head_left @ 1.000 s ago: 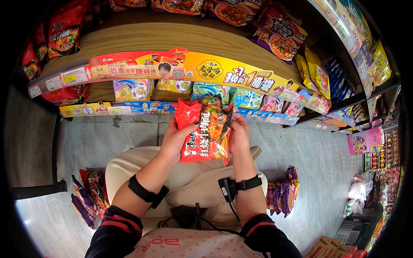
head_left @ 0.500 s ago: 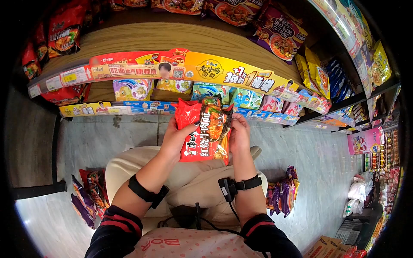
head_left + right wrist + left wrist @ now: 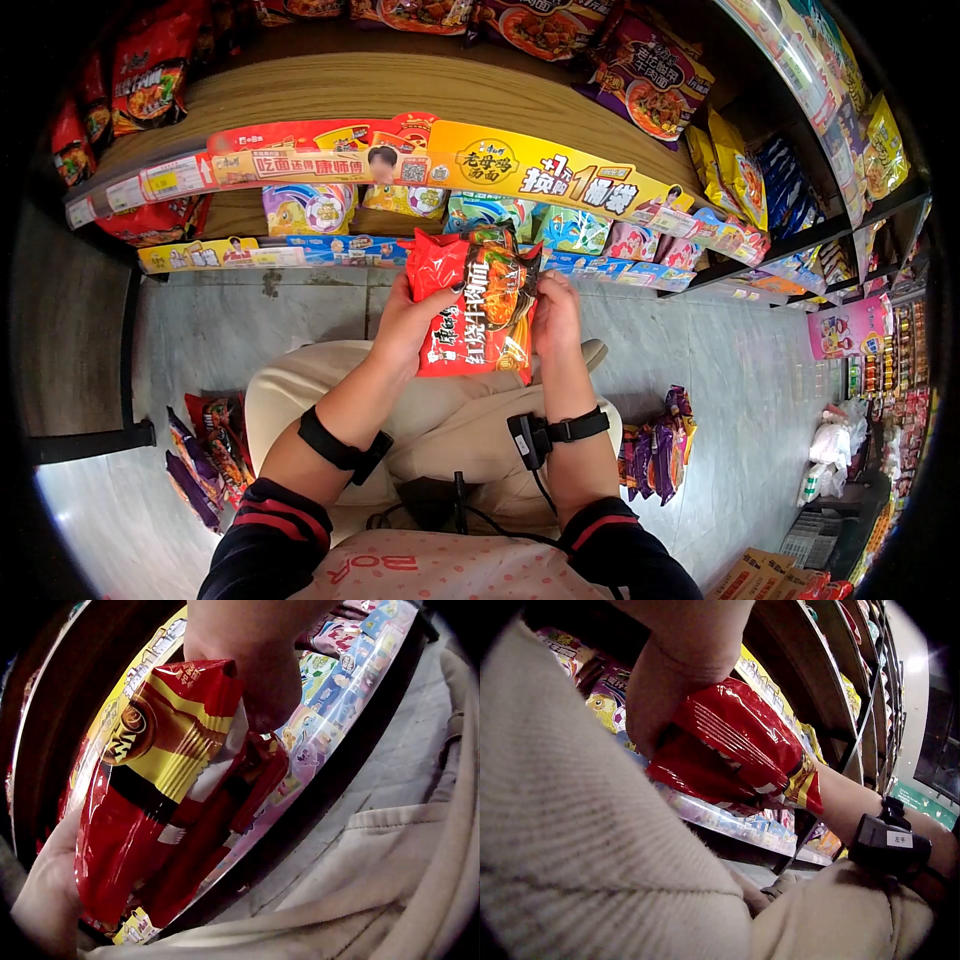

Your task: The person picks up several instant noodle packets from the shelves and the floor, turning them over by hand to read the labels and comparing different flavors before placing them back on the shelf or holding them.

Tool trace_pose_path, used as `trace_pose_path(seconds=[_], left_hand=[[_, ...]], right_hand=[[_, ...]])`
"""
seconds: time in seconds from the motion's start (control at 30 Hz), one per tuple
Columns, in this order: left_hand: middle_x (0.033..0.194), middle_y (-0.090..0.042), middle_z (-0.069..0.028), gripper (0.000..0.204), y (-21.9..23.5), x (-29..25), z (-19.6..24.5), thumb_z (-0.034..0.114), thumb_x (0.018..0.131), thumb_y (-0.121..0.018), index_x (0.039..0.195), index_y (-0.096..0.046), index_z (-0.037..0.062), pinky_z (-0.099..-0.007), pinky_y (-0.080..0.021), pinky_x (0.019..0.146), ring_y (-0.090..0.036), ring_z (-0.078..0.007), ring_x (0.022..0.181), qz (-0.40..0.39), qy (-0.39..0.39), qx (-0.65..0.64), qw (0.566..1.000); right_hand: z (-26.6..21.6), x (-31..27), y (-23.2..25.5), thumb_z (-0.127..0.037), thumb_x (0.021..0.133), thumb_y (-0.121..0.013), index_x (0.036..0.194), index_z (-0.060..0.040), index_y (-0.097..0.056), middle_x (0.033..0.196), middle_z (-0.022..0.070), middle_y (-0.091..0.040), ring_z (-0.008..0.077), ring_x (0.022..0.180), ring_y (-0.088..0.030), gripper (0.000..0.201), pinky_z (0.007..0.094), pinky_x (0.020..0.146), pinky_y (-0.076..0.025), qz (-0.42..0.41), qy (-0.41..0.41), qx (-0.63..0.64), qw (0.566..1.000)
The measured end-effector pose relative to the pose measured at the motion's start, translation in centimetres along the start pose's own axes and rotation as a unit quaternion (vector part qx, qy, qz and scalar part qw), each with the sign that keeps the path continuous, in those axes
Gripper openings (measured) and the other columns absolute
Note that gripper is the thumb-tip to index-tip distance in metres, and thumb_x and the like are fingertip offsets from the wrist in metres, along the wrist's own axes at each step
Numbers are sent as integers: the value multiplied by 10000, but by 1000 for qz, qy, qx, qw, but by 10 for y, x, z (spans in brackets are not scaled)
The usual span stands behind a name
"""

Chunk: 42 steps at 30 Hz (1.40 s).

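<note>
**Red noodle pack held in front of the shelf**

Red and glossy, the noodle pack sits upright between both hands, just below the front edge of the shelf and above the person's lap. Large white characters run down its face, reading 红烧牛肉面, beside a picture of a bowl of noodles; the smaller print is too fine to read. The left hand grips the pack's left edge, its fingers curled round the back. The right hand holds the right edge, with fingers wrapped over the crimped wrapper; the right wrist view shows yellow bands and a round emblem on the pack's reverse side.

Along the shelf's front runs a promotional strip: its red part reads 吃面还得康师傅, its yellow part shows 老母鸡汤面 and a large "1". Below the shelf, small colourful snack packets hang in a row. Purple packs lie on the floor to the right of the shelf's base, red ones to the left.
</note>
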<state>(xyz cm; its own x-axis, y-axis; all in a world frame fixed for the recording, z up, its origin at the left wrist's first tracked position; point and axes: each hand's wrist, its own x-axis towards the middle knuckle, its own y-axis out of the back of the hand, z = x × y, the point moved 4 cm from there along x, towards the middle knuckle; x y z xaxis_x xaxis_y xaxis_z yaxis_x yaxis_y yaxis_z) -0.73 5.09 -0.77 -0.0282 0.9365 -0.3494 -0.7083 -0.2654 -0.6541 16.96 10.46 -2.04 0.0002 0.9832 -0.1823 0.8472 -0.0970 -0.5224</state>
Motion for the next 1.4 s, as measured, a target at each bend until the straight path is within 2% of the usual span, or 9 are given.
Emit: trace_pose_path(seconds=[0.27,0.43,0.53,0.83,1.23,1.4], left_hand=[[975,-516,-107,459,-2,-1,2,1,689,-591,1073,-340,16,-302,-490,681,-564,-175,811,-6,-2,7,1000],[971,-515,-111,457,-1,0,1,5,687,-595,1067,-340,15,-300,-492,675,-565,-176,808,-10,-6,2,1000],[970,-516,-110,458,-1,0,0,7,687,-596,1067,-339,14,-300,-492,673,-565,-175,808,-4,-3,4,1000],[986,-514,-104,488,-1,-1,1,3,684,-591,1097,-332,16,-298,-490,678,-563,-174,821,-7,-5,6,1000],[980,-516,-100,484,-1,-1,1,3,682,-592,1093,-338,16,-299,-490,678,-561,-172,824,-6,-2,7,1000],[988,-519,-106,496,-2,2,0,2,691,-585,1117,-334,23,-311,-491,684,-564,-183,829,-13,-13,9,1000]], right_hand=[[2,2,0,15,665,-434,613,-54,-439,656,23,-474,104,608,-426,87,216,574,-339,16,-8,26,1000],[1,3,5,13,634,-411,639,-34,-464,694,34,-482,125,648,-439,71,217,631,-356,-5,4,-2,1000],[-1,1,3,14,623,-405,641,-27,-471,722,47,-494,136,668,-446,80,223,661,-364,15,1,8,1000],[4,5,7,29,630,-405,631,-24,-471,735,62,-510,134,657,-449,85,234,642,-368,-12,-12,6,1000],[4,5,8,29,642,-401,644,-31,-477,791,62,-505,143,696,-455,97,231,664,-377,3,-6,26,1000],[8,12,19,1,640,-420,661,-50,-486,756,43,-506,139,685,-460,86,235,656,-377,-3,-9,11,1000]])
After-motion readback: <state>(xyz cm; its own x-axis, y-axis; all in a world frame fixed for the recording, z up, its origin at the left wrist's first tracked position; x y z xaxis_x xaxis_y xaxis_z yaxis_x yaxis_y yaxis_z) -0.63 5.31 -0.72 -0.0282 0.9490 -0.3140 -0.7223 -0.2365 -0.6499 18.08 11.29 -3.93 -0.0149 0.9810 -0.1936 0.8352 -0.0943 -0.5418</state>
